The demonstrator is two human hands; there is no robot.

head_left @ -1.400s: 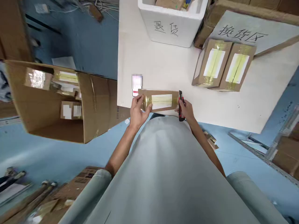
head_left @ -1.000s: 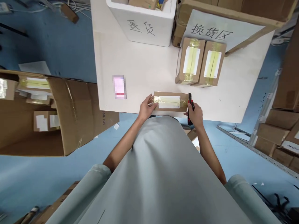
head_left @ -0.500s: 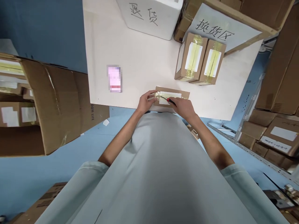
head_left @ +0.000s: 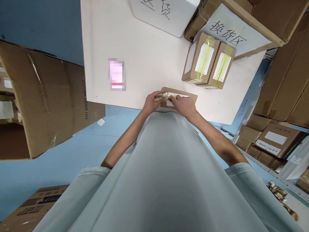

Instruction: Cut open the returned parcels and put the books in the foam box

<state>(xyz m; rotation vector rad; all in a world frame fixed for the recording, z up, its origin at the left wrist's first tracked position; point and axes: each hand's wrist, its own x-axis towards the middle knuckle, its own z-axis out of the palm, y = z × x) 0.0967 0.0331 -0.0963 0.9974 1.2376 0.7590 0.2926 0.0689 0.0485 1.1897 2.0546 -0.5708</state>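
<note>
A flat brown cardboard box point(head_left: 189, 96) sealed with yellowish tape lies at the near edge of the white table point(head_left: 145, 51). My left hand point(head_left: 152, 101) grips the box's left end with curled fingers. My right hand point(head_left: 183, 106) is closed round a red utility knife point(head_left: 169, 99), of which only the red tip shows. The tip rests on the tape near the box's left end, right beside my left fingers.
Two taped brown boxes point(head_left: 207, 61) stand side by side further back, by a sheet with handwriting point(head_left: 229, 30). A white foam bin point(head_left: 166, 13) stands at the back and a phone point(head_left: 117, 74) lies to the left. A large open carton point(head_left: 38, 96) is on the left, with stacked cartons point(head_left: 275, 141) on the right.
My right hand has swung the knife from beside the box's right end onto the tape and moved it to the left end. The left hand has kept hold of the box.
</note>
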